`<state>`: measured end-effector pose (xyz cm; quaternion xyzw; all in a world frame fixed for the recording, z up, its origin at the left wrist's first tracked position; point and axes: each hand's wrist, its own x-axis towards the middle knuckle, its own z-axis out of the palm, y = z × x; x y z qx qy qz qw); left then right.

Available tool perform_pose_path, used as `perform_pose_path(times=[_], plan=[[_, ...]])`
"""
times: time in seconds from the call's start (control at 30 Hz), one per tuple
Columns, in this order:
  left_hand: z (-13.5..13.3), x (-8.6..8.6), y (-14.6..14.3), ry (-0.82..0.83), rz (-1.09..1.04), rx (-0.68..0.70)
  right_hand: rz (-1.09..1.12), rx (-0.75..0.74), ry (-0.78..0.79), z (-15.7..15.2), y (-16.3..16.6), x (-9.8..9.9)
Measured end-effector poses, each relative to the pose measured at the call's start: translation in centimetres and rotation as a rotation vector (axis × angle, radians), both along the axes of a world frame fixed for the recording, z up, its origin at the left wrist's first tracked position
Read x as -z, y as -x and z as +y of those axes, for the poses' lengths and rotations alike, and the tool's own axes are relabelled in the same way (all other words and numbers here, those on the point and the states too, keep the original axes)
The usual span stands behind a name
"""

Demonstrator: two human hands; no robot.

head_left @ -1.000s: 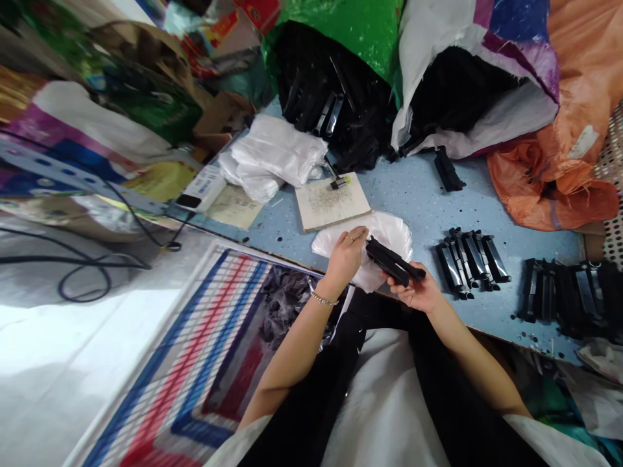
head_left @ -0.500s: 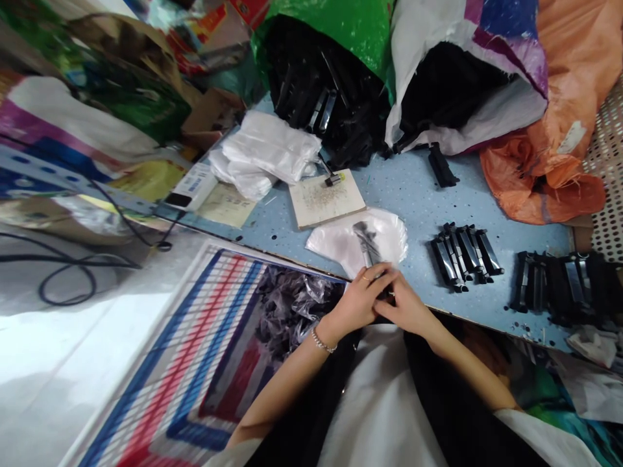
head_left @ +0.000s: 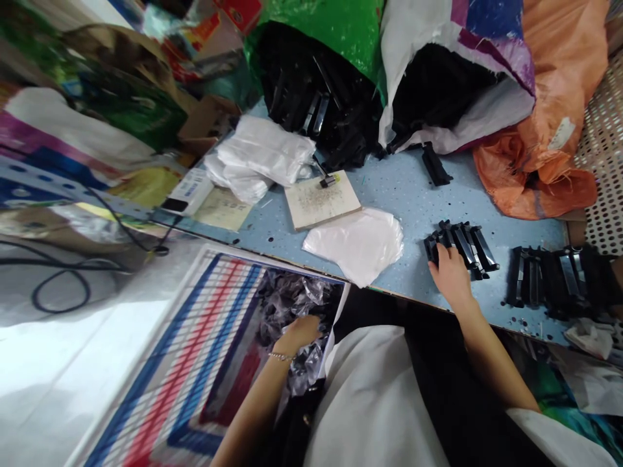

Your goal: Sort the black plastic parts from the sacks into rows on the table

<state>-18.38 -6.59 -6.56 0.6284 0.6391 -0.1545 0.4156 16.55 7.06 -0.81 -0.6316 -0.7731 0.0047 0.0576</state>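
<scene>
My right hand [head_left: 450, 272] rests on the left end of a row of long black plastic parts [head_left: 464, 243] on the blue speckled table [head_left: 409, 194]; its fingers curl over one part. My left hand [head_left: 302, 331] reaches down into a striped woven sack [head_left: 195, 363] beside the table, among bagged black parts [head_left: 292, 301]. Its fingers are hidden in the crinkled plastic. A stack of clear plastic bags [head_left: 357, 243] lies flat on the table between both hands.
A second group of black parts [head_left: 555, 275] lies at the right. Open sacks of black parts [head_left: 321, 97] [head_left: 448, 84] stand at the back, with an orange sack [head_left: 540, 162]. A small board [head_left: 321, 198], folded white bags [head_left: 257, 155] and cables [head_left: 63, 285] lie left.
Both hands were together at the table's edge, bagging a black part. Now my left hand has dropped into the striped sack and my right hand has moved right onto the row of parts.
</scene>
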Motion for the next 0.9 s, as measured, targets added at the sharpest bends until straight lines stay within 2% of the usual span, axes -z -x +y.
perform_pose_path(times=[0.07, 0.13, 0.23, 0.3, 0.4, 0.5, 0.6, 0.7, 0.77, 0.8, 0.83, 0.9], plan=[[1.5, -0.8, -1.3, -0.084, -0.083, -0.024, -0.005, 0.007, 0.066, 0.3, 0.5, -0.6], [3.6, -2.6, -2.9, -0.313, -0.25, -0.098, -0.011, -0.064, 0.102, 1.1, 0.5, -1.7], [7.9, -4.4, -5.9, -0.821, -0.379, -0.225, -0.065, -0.355, 0.097, 2.8, -0.6, -2.9], [10.6, -4.5, -7.7, -0.995, -0.303, -0.223, -0.123, -0.498, 0.11, 3.8, -1.4, -3.3], [13.7, -3.6, -8.6, -0.994, -0.282, -0.234, -0.207, -0.55, 0.123, 4.7, -2.2, -3.2], [15.2, -3.0, -7.4, -0.872, -0.448, -0.425, -0.253, -0.649, 0.076, 5.4, -2.0, -2.8], [15.8, -2.8, -5.9, -0.638, -0.639, -0.638, -0.259, -0.762, 0.05, 6.8, -1.5, -2.4], [15.8, -2.5, -5.1, -0.54, -0.759, -0.775, -0.244, -0.776, 0.086, 8.3, -1.4, -2.7], [15.3, -2.1, -5.2, -0.595, -0.775, -0.777, -0.146, -0.745, 0.164, 8.6, -1.7, -3.3], [15.0, -1.8, -5.3, -0.645, -0.764, -0.733, -0.043, -0.707, 0.228, 8.4, -1.9, -3.6], [14.6, -1.6, -5.5, -0.703, -0.746, -0.665, 0.102, -0.652, 0.325, 7.9, -1.9, -3.8], [14.0, -1.1, -5.8, -0.813, -0.703, -0.514, 0.493, -0.502, 0.624, 6.4, -1.3, -3.7]])
